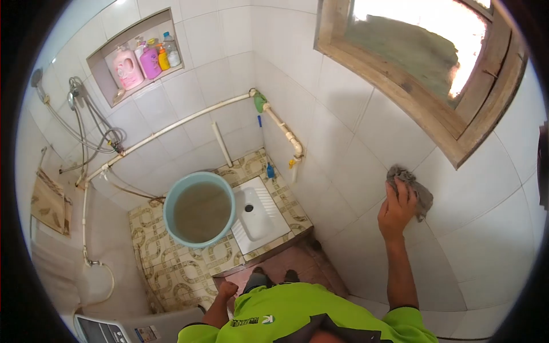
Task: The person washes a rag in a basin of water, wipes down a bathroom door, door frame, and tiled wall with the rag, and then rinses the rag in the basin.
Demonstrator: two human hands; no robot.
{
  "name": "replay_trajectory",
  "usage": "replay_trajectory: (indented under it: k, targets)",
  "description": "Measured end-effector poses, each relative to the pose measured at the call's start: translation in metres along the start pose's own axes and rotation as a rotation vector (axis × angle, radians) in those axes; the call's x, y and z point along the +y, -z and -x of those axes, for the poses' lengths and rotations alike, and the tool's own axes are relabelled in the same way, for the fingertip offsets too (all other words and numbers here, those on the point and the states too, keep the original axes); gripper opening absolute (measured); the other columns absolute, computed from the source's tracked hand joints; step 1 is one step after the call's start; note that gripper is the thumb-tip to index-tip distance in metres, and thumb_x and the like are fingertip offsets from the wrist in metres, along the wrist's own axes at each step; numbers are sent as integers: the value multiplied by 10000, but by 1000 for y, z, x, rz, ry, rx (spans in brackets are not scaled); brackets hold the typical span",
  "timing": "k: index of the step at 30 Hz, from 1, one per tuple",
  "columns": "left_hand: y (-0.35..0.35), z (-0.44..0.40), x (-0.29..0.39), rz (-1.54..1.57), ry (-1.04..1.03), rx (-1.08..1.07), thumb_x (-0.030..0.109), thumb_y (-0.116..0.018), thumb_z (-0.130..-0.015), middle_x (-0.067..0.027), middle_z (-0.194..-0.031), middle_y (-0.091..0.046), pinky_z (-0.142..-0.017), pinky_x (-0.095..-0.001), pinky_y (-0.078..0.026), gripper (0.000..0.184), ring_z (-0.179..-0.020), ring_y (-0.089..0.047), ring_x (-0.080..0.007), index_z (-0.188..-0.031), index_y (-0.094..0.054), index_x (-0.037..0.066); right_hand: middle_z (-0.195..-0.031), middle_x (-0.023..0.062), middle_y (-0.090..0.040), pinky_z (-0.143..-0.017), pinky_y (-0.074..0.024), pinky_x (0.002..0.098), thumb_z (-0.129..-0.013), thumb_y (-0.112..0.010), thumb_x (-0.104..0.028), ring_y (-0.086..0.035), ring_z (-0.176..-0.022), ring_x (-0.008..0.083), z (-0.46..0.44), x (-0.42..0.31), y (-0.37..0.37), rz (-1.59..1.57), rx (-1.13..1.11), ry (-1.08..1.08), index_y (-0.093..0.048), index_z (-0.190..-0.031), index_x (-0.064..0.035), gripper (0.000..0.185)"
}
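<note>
My right hand (397,210) presses a crumpled grey cloth (422,197) against the white tiled wall (366,177), below the window. Its fingers are bent over the cloth's left part, and the rest bunches out to the right. Down beside my body on the left, my left hand (228,290) is curled into a fist, with nothing showing in it. It is apart from the things around it.
A light blue basin (166,216) of murky water stands on the patterned floor beside a white squat toilet (269,220). Pipes (189,119) run along the walls. Bottles (150,62) fill a niche. The wooden window frame (394,86) juts out above; a washing machine (123,328) stands lower left.
</note>
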State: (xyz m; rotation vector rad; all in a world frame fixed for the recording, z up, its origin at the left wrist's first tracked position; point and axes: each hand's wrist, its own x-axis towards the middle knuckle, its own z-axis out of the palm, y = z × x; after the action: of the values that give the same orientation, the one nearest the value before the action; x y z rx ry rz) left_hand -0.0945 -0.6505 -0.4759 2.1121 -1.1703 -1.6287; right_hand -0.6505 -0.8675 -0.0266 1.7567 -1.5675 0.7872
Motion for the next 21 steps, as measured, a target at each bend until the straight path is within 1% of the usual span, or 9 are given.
replay_trajectory:
  k: [2,3,6,9,13,16,17,20,21]
  targets:
    - [0,32,3,-440,-216,-21,159,-565,-776,-130,-738,-720,-652,-343,-572,237,-684,-725,-211,-880,-735,31,-1308,58,-573,-992,-377,481,-765,-588,23,-472,-1200,347,3,-14,-17,-23,-49,-27,-691,-1123,-63,382]
    - [4,86,76,-162,181,92,231,-559,-787,-144,-729,-711,-689,-352,-566,280,-685,-716,-239,-877,-735,32,-1305,66,-575,-1002,-379,484,-761,-592,38,-459,-1228,363,5,-23,-26,-32,-97,-54,-688,-1114,-56,378]
    - [-2,49,-34,-555,-239,-6,290,-551,-797,-164,-708,-697,-673,-381,-557,323,-662,-696,-287,-880,-733,36,-1335,53,-550,-991,-389,487,-774,-573,35,-456,-1236,359,12,-34,-64,-68,-187,-5,-686,-1116,-61,372]
    - [-11,70,-55,-355,-93,120,293,-544,-799,-173,-755,-702,-659,-393,-547,308,-691,-689,-310,-852,-735,57,-1347,56,-534,-975,-390,490,-798,-555,9,-447,-1251,350,25,-43,-105,-92,-328,66,-681,-1122,-66,356]
    - [-5,95,-77,-291,41,108,277,-570,-781,-158,-793,-703,-664,-407,-547,253,-735,-687,-314,-769,-715,69,-1351,42,-518,-924,-410,518,-836,-542,-49,-442,-1261,351,39,-56,-141,35,-471,122,-671,-1125,-76,318]
    - [2,100,-104,-600,-163,130,207,-638,-735,-132,-763,-674,-662,-443,-547,152,-738,-662,-335,-692,-654,62,-1358,28,-508,-892,-429,527,-844,-540,-55,-442,-1264,349,38,-61,-154,124,-437,134,-670,-1135,-86,321]
    - [0,103,-114,-42,-99,226,155,-627,-743,-144,-793,-694,-651,-423,-549,123,-725,-678,-314,-717,-666,41,-1340,21,-523,-884,-435,540,-844,-549,-45,-446,-1264,346,36,-64,-151,142,-488,112,-672,-1136,-95,321]
    - [18,109,-118,-12,6,78,154,-599,-763,-160,-787,-702,-624,-380,-549,191,-686,-687,-266,-806,-695,-5,-1334,19,-529,-910,-434,529,-834,-565,-20,-451,-1255,346,34,-67,-152,170,-519,97,-672,-1128,-100,322]
    - [23,112,-120,-8,14,66,154,-599,-763,-160,-787,-702,-624,-380,-549,191,-686,-687,-266,-806,-695,-5,-1327,24,-523,-973,-407,484,-768,-613,-5,-442,-1259,316,33,-68,-150,184,-509,116,-661,-1159,-113,408]
